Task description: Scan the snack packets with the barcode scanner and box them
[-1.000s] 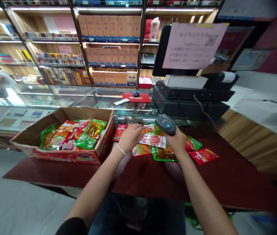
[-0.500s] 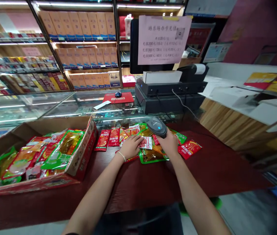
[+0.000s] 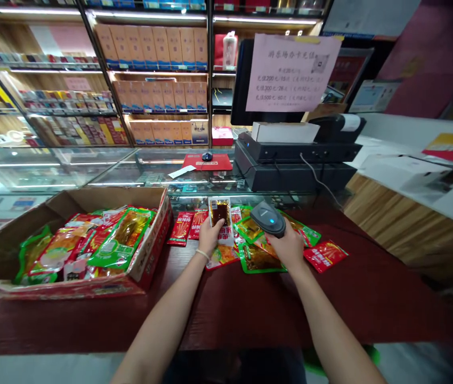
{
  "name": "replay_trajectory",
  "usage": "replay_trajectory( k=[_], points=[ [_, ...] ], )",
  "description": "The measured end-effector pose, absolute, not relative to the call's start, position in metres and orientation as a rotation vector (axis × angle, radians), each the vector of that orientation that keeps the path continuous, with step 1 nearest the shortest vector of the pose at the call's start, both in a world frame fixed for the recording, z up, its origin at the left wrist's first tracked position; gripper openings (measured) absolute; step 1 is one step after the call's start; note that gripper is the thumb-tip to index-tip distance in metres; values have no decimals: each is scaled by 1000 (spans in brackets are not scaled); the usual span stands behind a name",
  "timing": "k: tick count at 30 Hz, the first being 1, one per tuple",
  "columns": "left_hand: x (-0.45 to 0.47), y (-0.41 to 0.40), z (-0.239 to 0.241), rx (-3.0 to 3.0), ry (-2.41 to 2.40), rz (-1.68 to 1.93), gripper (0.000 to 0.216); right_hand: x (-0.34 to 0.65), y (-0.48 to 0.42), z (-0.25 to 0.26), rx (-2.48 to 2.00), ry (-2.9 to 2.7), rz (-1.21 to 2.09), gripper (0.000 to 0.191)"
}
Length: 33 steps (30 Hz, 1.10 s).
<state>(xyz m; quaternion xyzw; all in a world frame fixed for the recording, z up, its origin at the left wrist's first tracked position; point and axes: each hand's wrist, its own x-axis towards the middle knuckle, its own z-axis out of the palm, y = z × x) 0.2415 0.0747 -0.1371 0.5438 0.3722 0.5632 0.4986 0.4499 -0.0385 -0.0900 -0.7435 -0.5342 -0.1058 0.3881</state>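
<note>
Pinched in my left hand is a snack packet with a white and red border and a dark middle, lifted over other packets. My right hand is wrapped round the grip of a dark barcode scanner with a blue light on top. Beneath the scanner lie green-edged snack packets, overlapping. A red packet lies to the right of my right hand. Left of my left hand, a red packet lies flat beside another like it.
An open cardboard box full of snack packets stands at the left of the dark red table. Behind are a glass counter, a mouse, and a black cash drawer under a monitor with a pink sign.
My left hand has gone from lying on the packets to holding one up. The scanner stays in my right hand over the pile. The view has shifted left.
</note>
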Motion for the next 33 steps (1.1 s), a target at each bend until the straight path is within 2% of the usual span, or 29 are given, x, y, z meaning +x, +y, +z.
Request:
replay_trajectory(
  k=[6, 14, 21, 24, 28, 33],
  points=[
    [242, 77, -145, 1390, 896, 1241, 35, 438, -42, -89, -1874, -1586, -265, 61],
    [243, 72, -138, 1585, 874, 1177, 29, 434, -44, -87, -1840, -1717, -349, 42],
    [243, 72, -141, 1554, 833, 1197, 32, 436, -43, -86, -1877, -1629, -262, 47],
    [244, 72, -137, 1537, 877, 1243, 32, 440, -41, -90, -1890, -1565, -278, 44],
    [245, 69, -105, 1524, 926, 1415, 26, 447, -38, -97, -1877, -1438, -323, 42],
    [213, 51, -26, 1666, 936, 1552, 27, 445, -37, -93, -1803, -1352, -270, 48]
  ],
)
